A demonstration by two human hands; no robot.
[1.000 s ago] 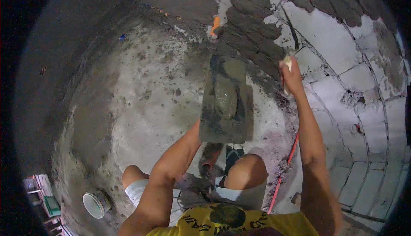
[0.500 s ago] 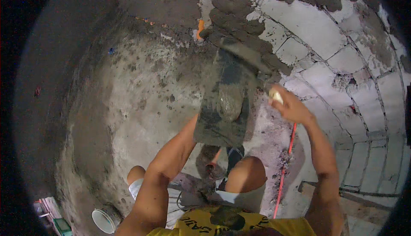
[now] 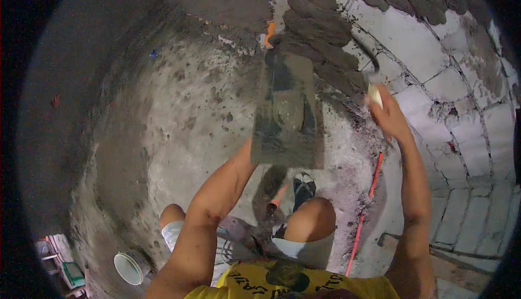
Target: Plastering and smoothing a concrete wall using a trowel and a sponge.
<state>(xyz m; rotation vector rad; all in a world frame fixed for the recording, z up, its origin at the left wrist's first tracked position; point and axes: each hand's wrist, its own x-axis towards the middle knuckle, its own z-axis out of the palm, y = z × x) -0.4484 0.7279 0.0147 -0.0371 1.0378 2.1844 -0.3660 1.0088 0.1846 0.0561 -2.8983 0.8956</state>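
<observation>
Raised since the earlier frame, the mortar board (image 3: 286,115) now meets the block wall (image 3: 434,65) at its far edge, keeping wet mortar near the work. Left hand is hidden beneath it; grip cannot be told. Right hand (image 3: 386,115) is clenched around a trowel handle (image 3: 374,94) against the wall.

Yellow shirt (image 3: 304,285) with dark round picture and dark letters on front. Short sleeves, arms bare. White shorts (image 3: 296,247), knees bare. Dark sandal (image 3: 304,186) with pale straps on right foot. Left hand hidden behind board. Right hand (image 3: 386,115) bare, no glove. No watch or rings to see.
</observation>
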